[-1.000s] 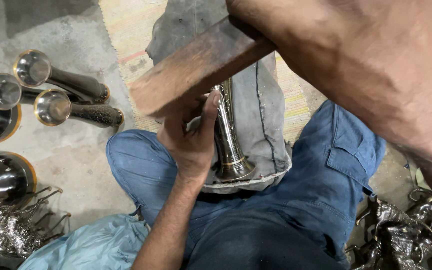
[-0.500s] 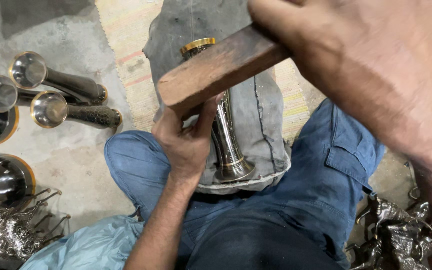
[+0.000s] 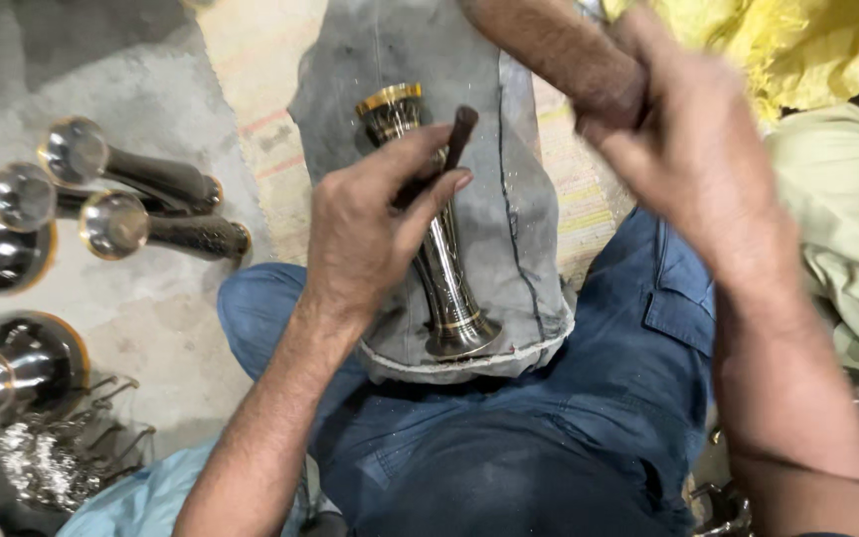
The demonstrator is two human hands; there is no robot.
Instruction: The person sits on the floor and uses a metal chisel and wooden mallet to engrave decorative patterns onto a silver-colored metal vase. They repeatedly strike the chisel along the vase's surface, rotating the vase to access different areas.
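Vase (image 3: 439,259), stiff and probably slippery metal, is lying on a grey cloth (image 3: 529,199), the left hand (image 3: 370,234) pinning a punch (image 3: 454,144) against its neck while the right hand (image 3: 688,149) is gripping a wooden mallet (image 3: 559,50) above.

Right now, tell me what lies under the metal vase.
The metal vase lies on a grey cloth spread over the lap. The left hand covers its middle; what is beneath the cloth is hidden.

Vase (image 3: 444,268) on padded block (image 3: 519,199) on lap; more vases (image 3: 141,204) on floor left.
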